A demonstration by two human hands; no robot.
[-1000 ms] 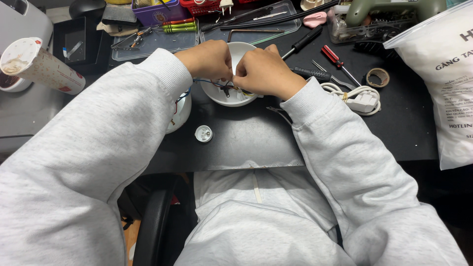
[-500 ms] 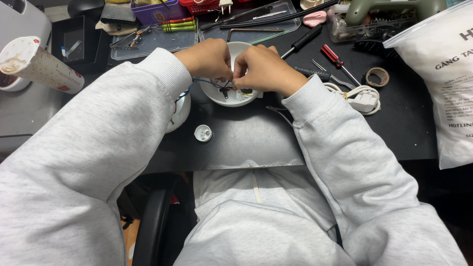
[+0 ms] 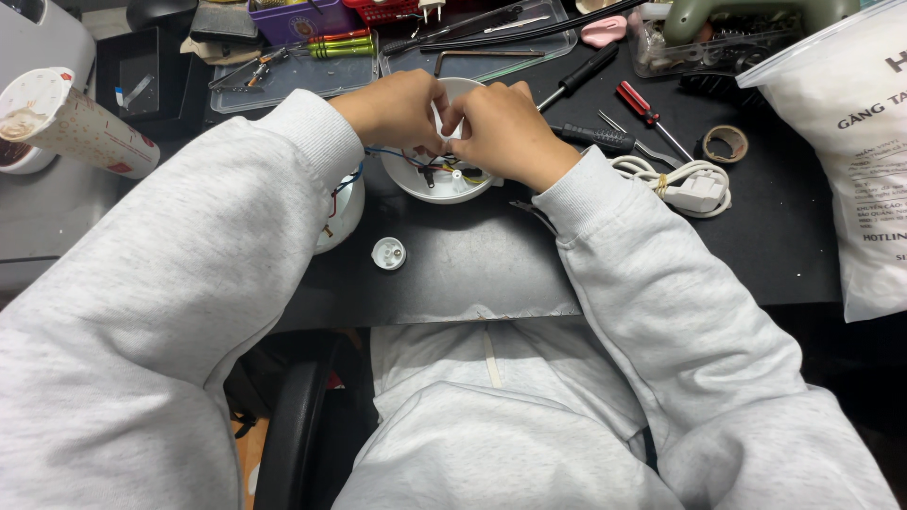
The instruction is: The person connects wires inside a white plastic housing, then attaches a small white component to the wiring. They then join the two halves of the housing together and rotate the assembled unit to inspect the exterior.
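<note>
Since the earlier picture, the two hands had barely moved; they only closed in a little tighter over the bowl-shaped part, and the fingers curled more.

The fingertips of the left hand (image 3: 392, 109) and the right hand (image 3: 505, 132) met in the middle, touching each other, and pinched something small and white between them. It was too small to tell what it was. Both hands were bent shut around that pinch, not spread open.

Right under the fingers, on the near side, sat the round white shell (image 3: 444, 179), open side up on the black table (image 3: 472, 264). Thin coloured wires (image 3: 397, 156), blue, red and yellow, ran inside it and out to the left, toward a second white dome (image 3: 342, 212) half hidden by the left sleeve. The shell lay just below and near to both hands, so neither hand was clearly closer.

A small white cap (image 3: 388, 253) lay near the table edge, apart from the shell. To the right rested a white plug with its coiled cord (image 3: 694, 189), and farther off a red-handled screwdriver (image 3: 642, 104) and a black-handled screwdriver (image 3: 576, 80), both lying slanted. A paper cup (image 3: 66, 118) lay on its side far left.
</note>
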